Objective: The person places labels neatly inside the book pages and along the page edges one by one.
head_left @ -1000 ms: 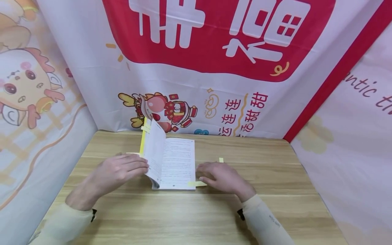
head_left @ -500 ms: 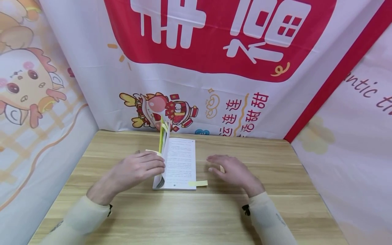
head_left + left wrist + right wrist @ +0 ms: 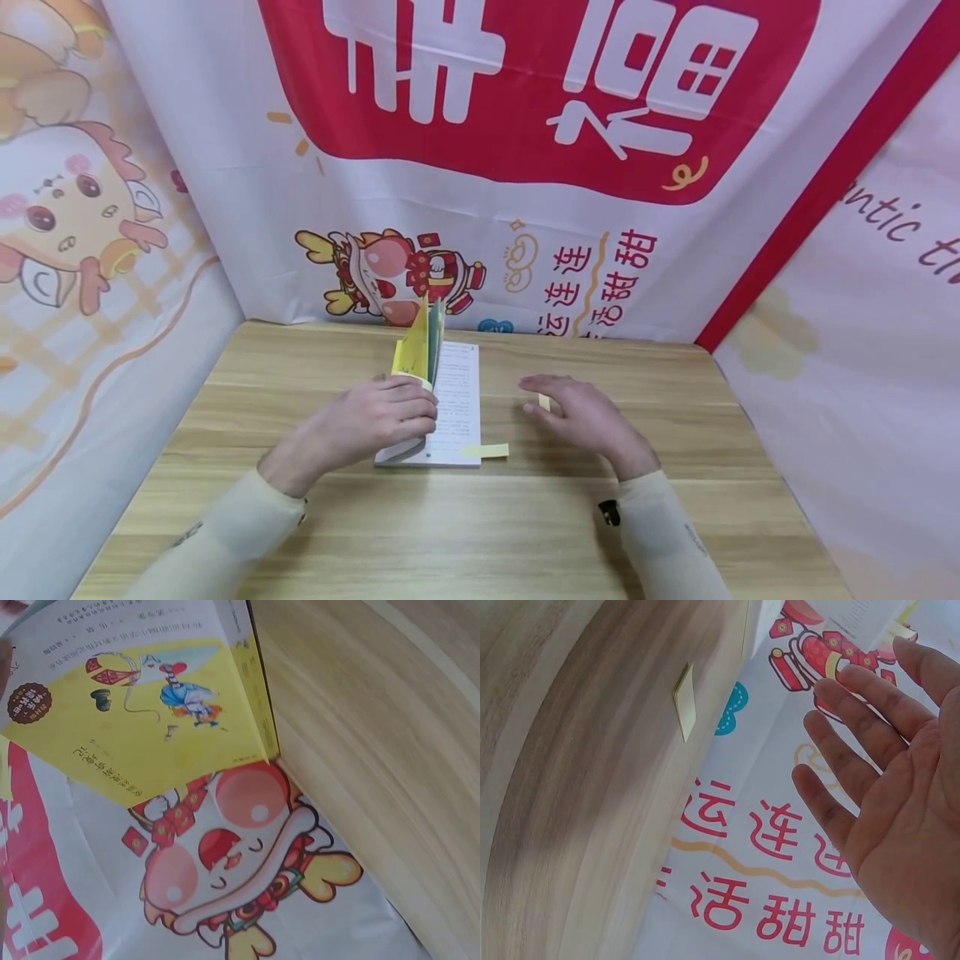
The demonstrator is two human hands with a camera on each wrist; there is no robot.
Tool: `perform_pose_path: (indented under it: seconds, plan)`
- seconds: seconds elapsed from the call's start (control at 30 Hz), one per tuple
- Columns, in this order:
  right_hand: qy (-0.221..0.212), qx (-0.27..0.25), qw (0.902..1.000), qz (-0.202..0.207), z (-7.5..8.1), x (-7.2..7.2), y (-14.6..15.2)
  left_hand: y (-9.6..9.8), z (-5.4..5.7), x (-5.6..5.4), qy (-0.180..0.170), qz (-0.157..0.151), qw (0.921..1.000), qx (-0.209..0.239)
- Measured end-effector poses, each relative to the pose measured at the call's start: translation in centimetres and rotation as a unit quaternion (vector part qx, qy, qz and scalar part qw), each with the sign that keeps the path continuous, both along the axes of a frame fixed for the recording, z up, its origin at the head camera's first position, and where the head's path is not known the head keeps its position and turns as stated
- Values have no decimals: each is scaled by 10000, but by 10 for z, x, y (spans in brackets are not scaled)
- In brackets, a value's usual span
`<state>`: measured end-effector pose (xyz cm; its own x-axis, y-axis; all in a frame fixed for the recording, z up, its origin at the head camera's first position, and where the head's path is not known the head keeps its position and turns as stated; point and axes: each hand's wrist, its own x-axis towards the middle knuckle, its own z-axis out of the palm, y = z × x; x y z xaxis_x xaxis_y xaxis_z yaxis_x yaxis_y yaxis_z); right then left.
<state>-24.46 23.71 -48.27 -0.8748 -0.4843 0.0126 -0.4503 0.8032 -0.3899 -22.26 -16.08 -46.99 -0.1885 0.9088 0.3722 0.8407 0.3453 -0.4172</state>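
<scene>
A book with a yellow cover (image 3: 150, 697) stands half open on the table in the head view. Its right-hand page (image 3: 459, 408) lies flat, while the cover and the other pages are raised nearly upright. My left hand (image 3: 375, 421) grips that raised part by its outer edge, fingers over the page side. A pale yellow sticky tab (image 3: 495, 451) pokes out from the lower right of the flat page. My right hand (image 3: 592, 425) hovers to the right of the book, fingers extended and palm bare in the right wrist view. A small stack of sticky tabs (image 3: 684, 701) lies near it.
The wooden table (image 3: 465, 533) meets a white and red printed cloth (image 3: 525, 192) along its back edge. More printed cloth hangs at the left (image 3: 82, 333) and right (image 3: 862, 317) sides.
My left hand has swung the cover and raised pages rightward over the flat page, bringing the yellow cover into view. My right hand has left the protruding tab and moved right.
</scene>
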Motion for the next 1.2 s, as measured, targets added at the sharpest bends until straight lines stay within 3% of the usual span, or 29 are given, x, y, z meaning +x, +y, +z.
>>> perform_pose_path:
  seconds: [0.27,0.47,0.87,1.2]
  plan:
    - [-80,31,9998,-167,0,-2,5,22,-10,-5,-254,-114,9994,-203]
    - [-128,44,9997,-212,1,-2,8,37,-15,-7,-236,-125,9983,-524]
    - [-112,22,9994,-323,-2,-2,11,57,-28,-6,-857,-70,9935,-743]
    - [-123,66,9994,-313,-3,-3,12,67,-40,-9,-894,-79,9921,-878]
